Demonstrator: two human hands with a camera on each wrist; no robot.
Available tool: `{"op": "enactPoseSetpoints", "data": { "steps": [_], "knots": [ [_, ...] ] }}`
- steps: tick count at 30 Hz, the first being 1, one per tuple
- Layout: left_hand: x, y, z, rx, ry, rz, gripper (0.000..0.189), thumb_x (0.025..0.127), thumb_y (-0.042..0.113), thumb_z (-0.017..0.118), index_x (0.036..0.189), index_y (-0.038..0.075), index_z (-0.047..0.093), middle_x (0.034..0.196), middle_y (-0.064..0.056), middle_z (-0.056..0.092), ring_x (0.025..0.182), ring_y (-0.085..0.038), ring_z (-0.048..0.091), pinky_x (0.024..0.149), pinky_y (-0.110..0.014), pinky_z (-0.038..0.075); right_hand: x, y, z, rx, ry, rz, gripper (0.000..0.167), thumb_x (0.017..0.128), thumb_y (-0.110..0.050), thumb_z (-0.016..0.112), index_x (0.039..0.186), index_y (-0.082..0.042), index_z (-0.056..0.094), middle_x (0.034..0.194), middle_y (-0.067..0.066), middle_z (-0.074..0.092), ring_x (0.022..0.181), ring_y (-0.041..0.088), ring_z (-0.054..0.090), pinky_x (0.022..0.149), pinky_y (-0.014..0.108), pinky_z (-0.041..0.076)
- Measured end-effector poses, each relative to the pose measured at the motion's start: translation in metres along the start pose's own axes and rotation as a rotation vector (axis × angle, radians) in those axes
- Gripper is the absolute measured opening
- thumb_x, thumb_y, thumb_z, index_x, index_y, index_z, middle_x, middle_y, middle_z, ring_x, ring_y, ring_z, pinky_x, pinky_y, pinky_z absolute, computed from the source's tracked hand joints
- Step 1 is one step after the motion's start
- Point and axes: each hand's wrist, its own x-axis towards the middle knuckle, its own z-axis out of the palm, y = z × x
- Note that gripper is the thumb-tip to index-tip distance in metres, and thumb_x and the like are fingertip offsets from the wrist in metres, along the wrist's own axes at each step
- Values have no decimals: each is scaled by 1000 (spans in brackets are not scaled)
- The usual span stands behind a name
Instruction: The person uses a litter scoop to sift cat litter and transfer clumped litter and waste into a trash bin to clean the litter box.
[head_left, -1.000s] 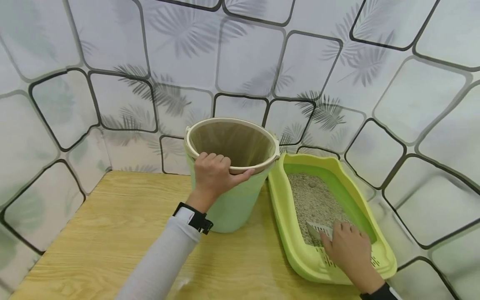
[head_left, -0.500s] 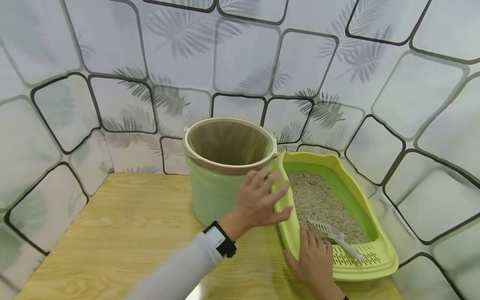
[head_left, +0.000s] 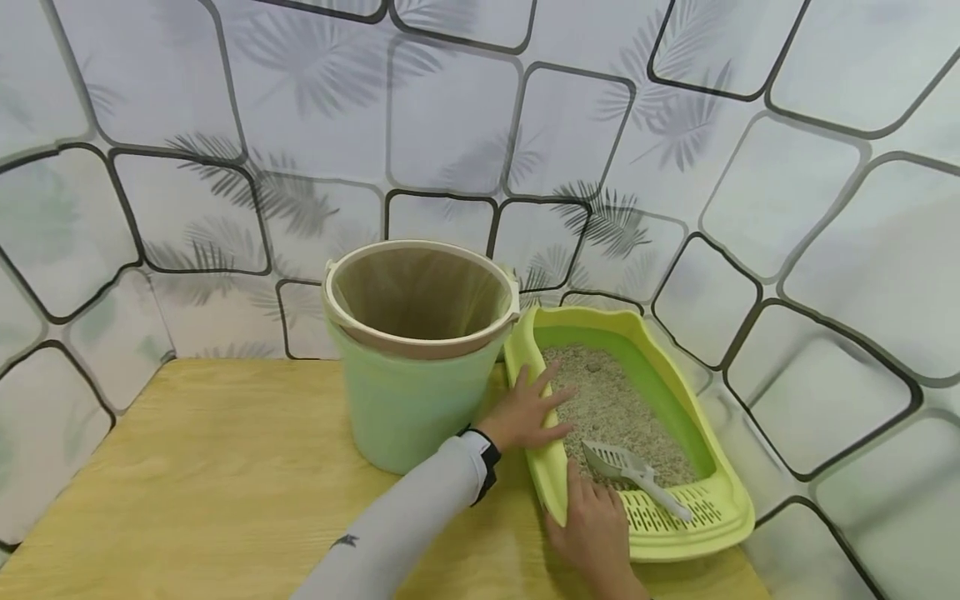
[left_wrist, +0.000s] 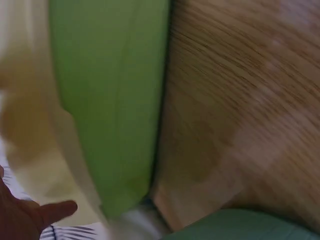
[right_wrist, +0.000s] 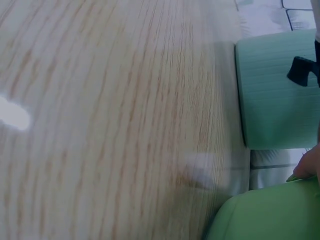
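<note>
A yellow-green litter box (head_left: 723,467) stands at the right of the head view, holding grey-brown cat litter (head_left: 615,392). My left hand (head_left: 525,414) reaches over its left rim with fingers spread; whether it touches the rim I cannot tell. The left wrist view shows part of this left hand (left_wrist: 30,215) beside the box's green wall (left_wrist: 110,100). Lower down, my right hand (head_left: 596,529) grips the front-left rim, fingers over the edge and thumb outside. A grey litter scoop (head_left: 633,475) lies loose, blade on the litter and handle across the slotted front ledge.
A light green bin (head_left: 412,408) with a beige rim and a liner stands left of the litter box, close to my left forearm. Both rest on a wood-grain table (head_left: 225,467). Patterned wall covering (head_left: 450,117) rises behind and at the right.
My left hand has let go of the bin's rim and moved right to the litter box. The right hand has released the scoop and shifted left onto the box's rim. The head view has turned slightly right.
</note>
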Motion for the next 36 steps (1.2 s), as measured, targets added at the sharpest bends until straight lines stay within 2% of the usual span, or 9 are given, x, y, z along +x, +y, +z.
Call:
{"op": "enactPoseSetpoints", "data": {
  "steps": [3,7,15,16,18,22,27,31,36],
  "knots": [
    [0,-5,7,-89,-33,-16,57,95,59,41,141,26,49,165,-6,9,143,-51,27,105,-52,44,0,-1,0,-7,-5,9,88,55,-44,88,124,2,59,86,13,73,74,28,70,75,52,55],
    [-3,-5,14,-136,-19,-32,55,96,56,42,140,23,51,165,-5,11,137,-56,32,100,-52,49,-2,0,2,-4,24,-9,90,52,-44,89,124,1,60,83,12,73,72,26,70,73,51,56],
    [-6,1,22,-50,38,-45,49,97,48,36,135,22,51,163,-10,18,134,-51,40,102,-49,47,-5,2,2,29,66,-63,85,56,-39,85,125,3,58,89,13,72,79,27,70,73,53,56],
    [-5,1,22,-35,40,-40,49,97,49,35,135,22,51,162,-11,19,134,-51,41,101,-48,49,-5,3,2,25,63,-64,85,57,-39,84,125,3,58,90,13,72,80,27,70,74,53,56],
    [-5,2,21,-17,41,-37,48,96,50,37,133,22,52,161,-12,23,130,-51,44,87,-42,56,-5,5,2,22,57,-66,86,57,-39,84,126,3,57,92,13,73,82,27,70,75,52,56],
    [-5,3,17,-38,20,-53,47,95,50,41,131,23,54,159,-12,26,126,-51,47,70,-34,56,-6,7,1,24,46,-74,88,58,-41,84,129,2,56,95,11,73,84,27,70,77,52,55],
    [-8,4,13,-58,6,-48,45,95,52,41,126,23,56,158,-15,28,124,-52,47,70,-35,56,-7,11,0,22,47,-88,87,58,-41,84,129,1,56,95,9,73,83,26,71,78,51,55],
    [-14,2,13,-15,46,-4,44,95,53,41,122,23,57,155,-17,33,116,-51,52,64,-32,55,-10,14,1,28,72,-100,86,56,-41,83,128,0,58,93,8,74,80,25,71,76,50,56],
    [-22,-2,17,29,105,50,48,95,56,42,128,23,57,151,-19,37,107,-50,57,56,-30,53,-15,17,1,34,107,-139,83,57,-44,80,126,0,59,90,7,73,78,24,71,75,48,57]
  ]
}}
